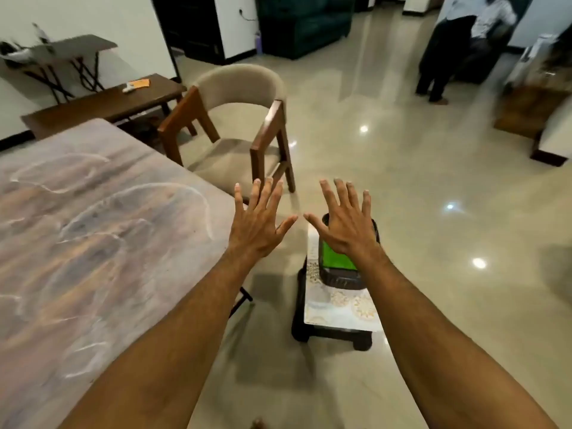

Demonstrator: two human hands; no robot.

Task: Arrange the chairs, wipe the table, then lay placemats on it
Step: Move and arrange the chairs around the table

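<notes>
Marble-patterned stone, veined grey and rust, tops the dining table [93, 227], which fills the head view from 8 to 10 o'clock. The one chair in sight, a beige upholstered armchair [238, 125] with a brown wooden frame, stands at 11 o'clock off the table's far corner. It is angled and drawn out rather than tucked in, so I judge chair-arranging to be the step in hand.

At 5 o'clock from centre a low black stool [362, 343] sits on the glossy floor near the table's nearer corner. It bears a stack of pale patterned placemats [337, 308], and on them a dark basket [340, 280] with something bright green [335, 258] inside. That is probably the wiping cloth, though I cannot be sure. Parked there, the supplies are within reach yet off the surface to be wiped.

Both arms stretch forward, backs of the hands up. The left hand [257, 224] and right hand [346, 224] are spread wide with straight fingers, holding nothing. Their thumbs point at each other, close but apart. The left appears over the gap between the table corner and the chair's front leg, the right over the basket. The pose reads as a reach toward the chair at 12 o'clock, with no grasp made yet
</notes>
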